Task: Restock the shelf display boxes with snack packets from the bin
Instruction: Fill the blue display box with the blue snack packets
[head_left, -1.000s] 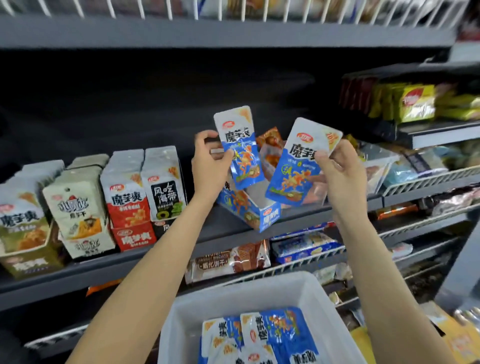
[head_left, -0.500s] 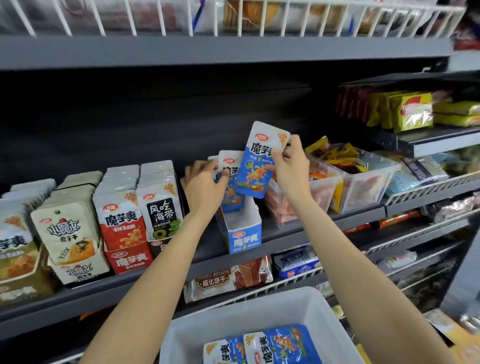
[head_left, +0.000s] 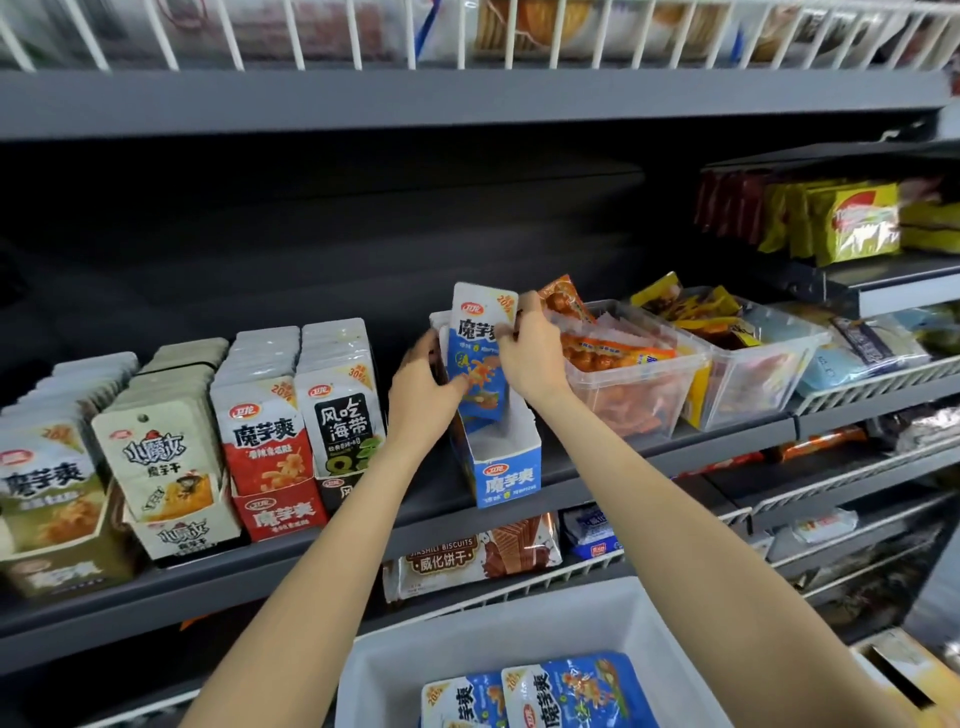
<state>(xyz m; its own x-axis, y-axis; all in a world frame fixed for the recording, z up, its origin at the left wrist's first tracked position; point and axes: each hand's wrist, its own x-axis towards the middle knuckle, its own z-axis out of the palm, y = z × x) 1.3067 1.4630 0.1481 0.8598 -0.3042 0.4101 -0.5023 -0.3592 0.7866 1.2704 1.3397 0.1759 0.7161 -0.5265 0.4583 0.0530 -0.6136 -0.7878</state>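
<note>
A blue display box (head_left: 506, 470) stands on the grey shelf (head_left: 597, 457), mostly hollow at its front. A blue-and-white snack packet (head_left: 479, 358) stands upright in the box's rear part. My right hand (head_left: 530, 353) pinches the packet's upper right edge. My left hand (head_left: 423, 387) curls round the box's left side, its thumb against the packet's lower left; another packet sits behind, mostly hidden. Below, the white bin (head_left: 395, 670) holds more blue packets (head_left: 571, 691).
Full display boxes of red (head_left: 270, 462), black (head_left: 340, 415), cream (head_left: 166, 467) and green (head_left: 47, 499) packets fill the shelf to the left. Clear tubs (head_left: 639, 400) of orange and yellow snacks stand right of the blue box. A wire shelf (head_left: 519, 582) with biscuits runs below.
Both hands have come together at the blue box. The right hand's packet has gone down into the box, in front of the one the left hand put in.
</note>
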